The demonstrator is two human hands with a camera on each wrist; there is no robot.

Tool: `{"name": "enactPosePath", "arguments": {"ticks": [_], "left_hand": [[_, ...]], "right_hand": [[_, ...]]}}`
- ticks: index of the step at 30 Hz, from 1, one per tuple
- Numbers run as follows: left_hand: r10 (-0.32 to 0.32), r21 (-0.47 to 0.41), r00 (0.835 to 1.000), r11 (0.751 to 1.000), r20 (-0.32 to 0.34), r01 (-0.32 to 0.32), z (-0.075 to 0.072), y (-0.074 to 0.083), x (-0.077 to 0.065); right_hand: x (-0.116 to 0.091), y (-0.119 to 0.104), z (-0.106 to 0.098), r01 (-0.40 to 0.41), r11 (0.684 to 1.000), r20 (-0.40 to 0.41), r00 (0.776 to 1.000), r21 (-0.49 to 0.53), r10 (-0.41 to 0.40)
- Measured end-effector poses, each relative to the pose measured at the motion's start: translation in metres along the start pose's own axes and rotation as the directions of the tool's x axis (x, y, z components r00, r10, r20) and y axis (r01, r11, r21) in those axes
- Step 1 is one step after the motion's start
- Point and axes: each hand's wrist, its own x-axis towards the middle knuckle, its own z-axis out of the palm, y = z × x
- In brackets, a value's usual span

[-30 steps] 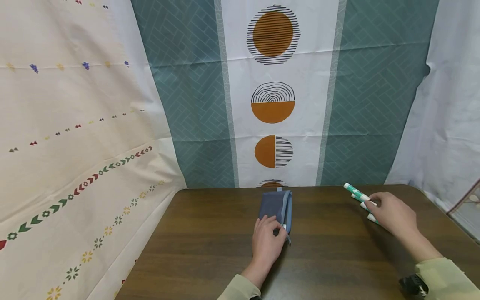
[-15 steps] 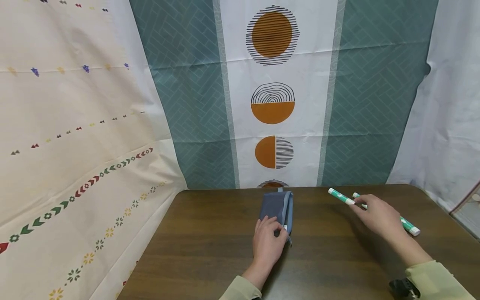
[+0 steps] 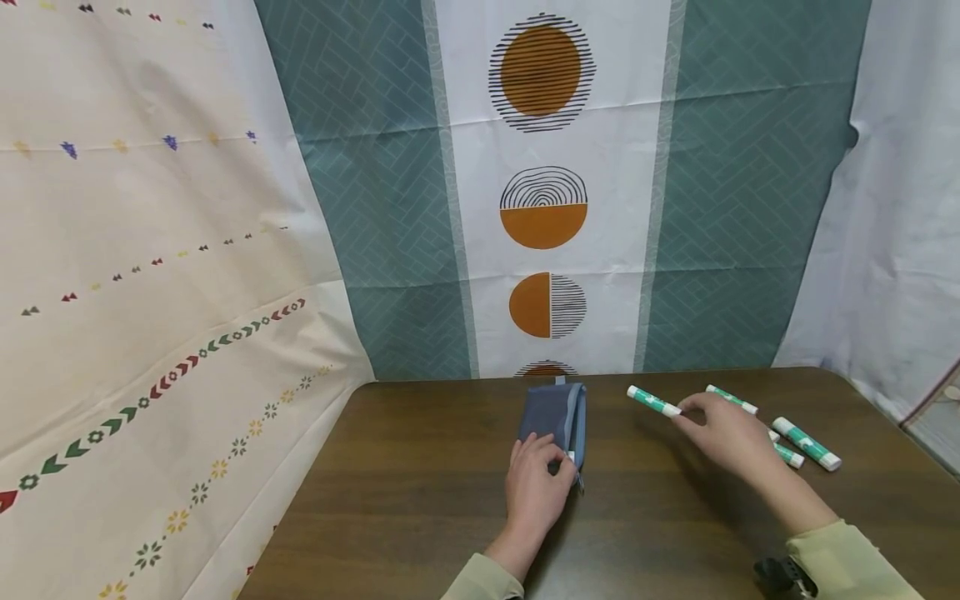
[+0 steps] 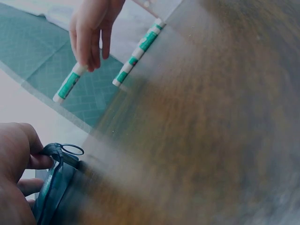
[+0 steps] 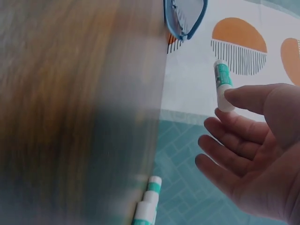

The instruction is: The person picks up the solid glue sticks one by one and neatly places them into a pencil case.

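A grey-blue zippered pencil pouch (image 3: 542, 408) lies near the far edge of the table, its zipper side partly open. My left hand (image 3: 537, 485) pinches the pouch's near edge; the left wrist view shows thumb and fingers at the zipper end with its pull ring (image 4: 72, 149). Above the table, my right hand (image 3: 731, 433) holds one end of a slim green-and-white glue stick (image 3: 652, 401) between thumb and index finger. In the right wrist view the glue stick (image 5: 223, 79) points away from the palm, and the other fingers are loosely bent.
Several more green-and-white glue sticks (image 3: 806, 443) lie on the brown wooden table (image 3: 420, 500), right of and partly behind my right hand. A patterned cloth (image 3: 547, 250) hangs behind the table's far edge. A cream cloth (image 3: 187, 375) hangs on the left.
My right hand has picked up a glue stick from the group and carried it left toward the pouch. The remaining glue sticks have come into view. My left hand stays on the pouch.
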Motion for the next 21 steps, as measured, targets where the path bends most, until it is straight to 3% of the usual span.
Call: {"name": "enactPosePath", "arguments": {"ticks": [21], "left_hand": [[0.005, 0.004, 1.000, 1.000, 0.013, -0.005, -0.001, 0.001, 0.000]], "right_hand": [[-0.002, -0.026, 0.021, 0.046, 0.999, 0.082, 0.995, 0.023, -0.048]]}}
